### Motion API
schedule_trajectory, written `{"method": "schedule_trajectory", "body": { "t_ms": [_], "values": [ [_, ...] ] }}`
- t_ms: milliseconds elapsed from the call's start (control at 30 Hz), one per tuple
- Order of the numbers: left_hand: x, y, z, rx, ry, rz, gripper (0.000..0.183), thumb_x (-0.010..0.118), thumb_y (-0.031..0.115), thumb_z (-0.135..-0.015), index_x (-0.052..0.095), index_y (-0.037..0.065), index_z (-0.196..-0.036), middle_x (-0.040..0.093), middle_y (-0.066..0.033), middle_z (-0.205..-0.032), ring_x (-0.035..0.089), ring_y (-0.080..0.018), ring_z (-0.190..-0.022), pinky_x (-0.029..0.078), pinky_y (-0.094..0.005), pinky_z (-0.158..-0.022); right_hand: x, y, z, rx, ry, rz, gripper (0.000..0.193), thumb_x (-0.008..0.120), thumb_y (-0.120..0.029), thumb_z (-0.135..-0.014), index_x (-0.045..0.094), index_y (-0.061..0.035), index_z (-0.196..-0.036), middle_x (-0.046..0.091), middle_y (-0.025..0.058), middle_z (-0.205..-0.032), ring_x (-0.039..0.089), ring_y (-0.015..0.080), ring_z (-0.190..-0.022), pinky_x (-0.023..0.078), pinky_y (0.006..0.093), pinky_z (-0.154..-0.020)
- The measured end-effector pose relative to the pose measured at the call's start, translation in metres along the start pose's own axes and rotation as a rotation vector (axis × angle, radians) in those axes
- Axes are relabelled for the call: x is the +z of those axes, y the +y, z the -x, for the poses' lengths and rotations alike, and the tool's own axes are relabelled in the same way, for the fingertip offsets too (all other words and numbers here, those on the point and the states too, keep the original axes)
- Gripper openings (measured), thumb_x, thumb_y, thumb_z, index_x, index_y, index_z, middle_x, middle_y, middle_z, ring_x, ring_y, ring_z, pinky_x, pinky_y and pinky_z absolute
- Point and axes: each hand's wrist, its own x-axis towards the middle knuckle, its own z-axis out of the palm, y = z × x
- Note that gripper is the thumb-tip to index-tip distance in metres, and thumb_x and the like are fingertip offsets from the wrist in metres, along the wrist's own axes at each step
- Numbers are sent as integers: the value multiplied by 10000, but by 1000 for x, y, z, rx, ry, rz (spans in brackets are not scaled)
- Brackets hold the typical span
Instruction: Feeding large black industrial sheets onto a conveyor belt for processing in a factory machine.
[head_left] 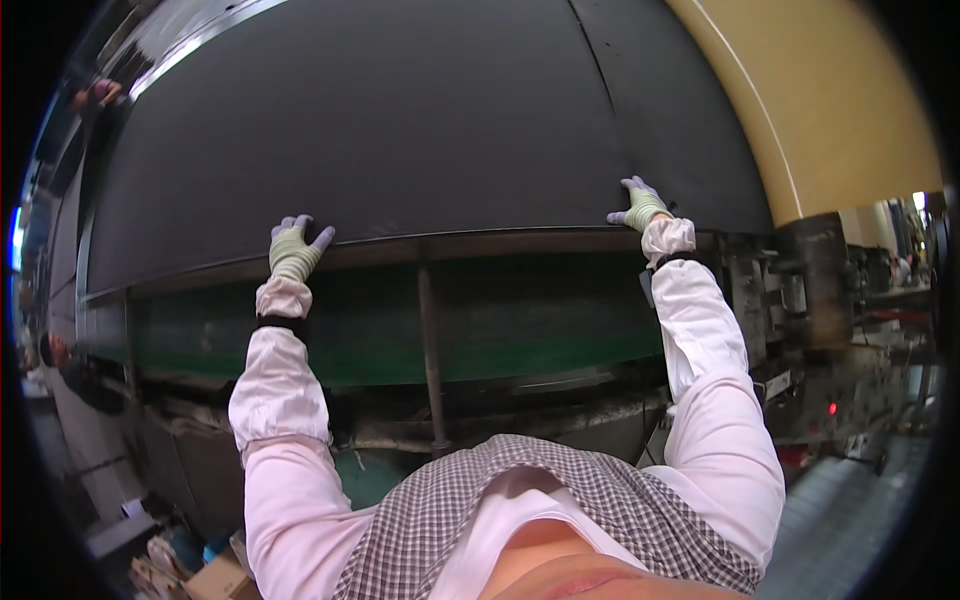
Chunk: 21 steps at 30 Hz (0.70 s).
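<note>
As our left hand [296, 248] and right hand [641, 205] splay, gripping nothing, along the black sheet [400, 120], we'd best press evenly.

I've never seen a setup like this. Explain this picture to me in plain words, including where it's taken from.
There is no robot here: a person is working, seen from a wide fisheye camera on their own head, looking down. That lens bends straight edges. The checked garment at the bottom is the wearer's. Both hands wear gloves: the left hand and the right hand are spread at the near edge of a broad dark surface, seemingly resting on it. Neither appears to grip anything. A tan sheet curves at the right, and a green surface shows underneath.
</note>
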Motion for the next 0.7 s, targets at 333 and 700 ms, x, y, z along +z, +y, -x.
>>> {"method": "schedule_trajectory", "body": {
  "t_ms": [333,700],
  "values": [
    [19,83,-10,484,502,276,584,551,566,-825,625,74,-1131,592,-171,-1128,538,-361,-1078,453,-469,-878,8,99,25,-130,375,142,616,677,-312,-827,468,-48,-1341,456,216,-1365,417,347,-1279,329,412,-1075],
    [13,325,1,483,-182,376,627,552,635,-780,654,105,-1099,579,-101,-1158,501,-277,-1113,416,-407,-888,10,76,204,-104,690,-7,458,636,-117,-852,517,-26,-1285,501,191,-1324,470,331,-1233,356,411,-1059]
  ]
}}
